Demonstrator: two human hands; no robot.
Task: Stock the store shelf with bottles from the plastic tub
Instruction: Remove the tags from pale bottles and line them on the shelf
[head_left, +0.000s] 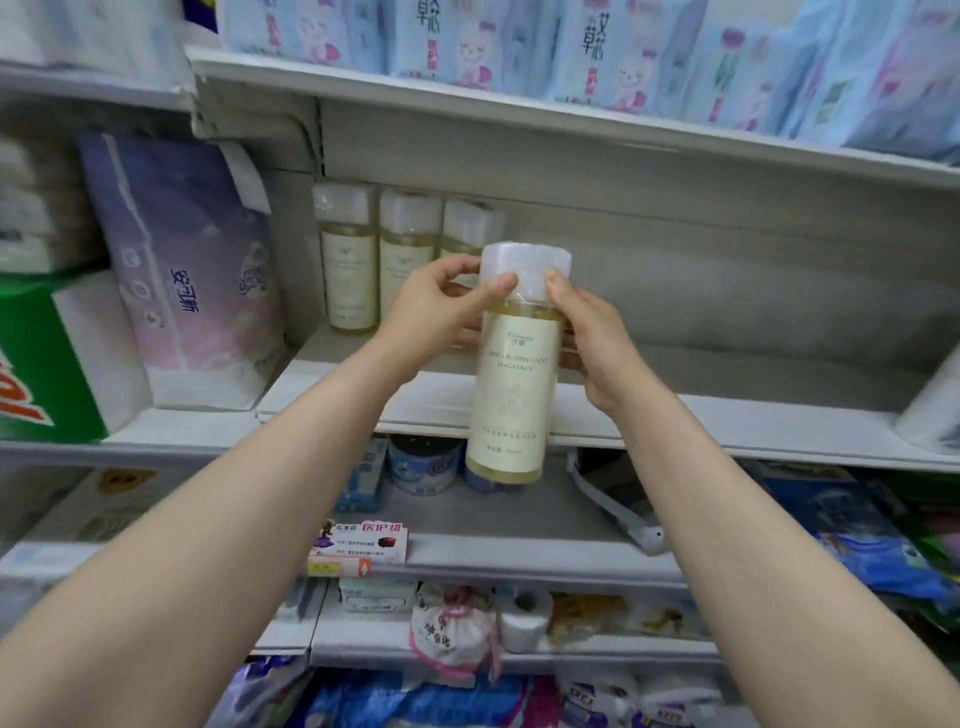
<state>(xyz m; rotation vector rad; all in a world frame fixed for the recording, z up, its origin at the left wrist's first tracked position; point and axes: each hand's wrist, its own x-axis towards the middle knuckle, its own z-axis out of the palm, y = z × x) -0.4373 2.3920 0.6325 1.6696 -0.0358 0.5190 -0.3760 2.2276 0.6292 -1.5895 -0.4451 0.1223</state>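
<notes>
— What's biggest here?
— The white shelf (727, 374): a flat, matte board, bare along its right stretch. In the bay to its left stands a purple tissue pack (192, 270), glossy film, soft and pillow-shaped.
— And the stock?
— Three cylindrical bottles (408, 249) stand upright in a row at the shelf's back left: clear plastic, pale yellow liquid, cream labels, frosted caps.
— The one in hand?
— The same kind of bottle (517, 374), upright in the air before the shelf's front edge. The left hand (436, 312) curls round its shoulder; the right hand (597, 343) clasps the other side, thumb on the film-wrapped cap (524, 265).
</notes>
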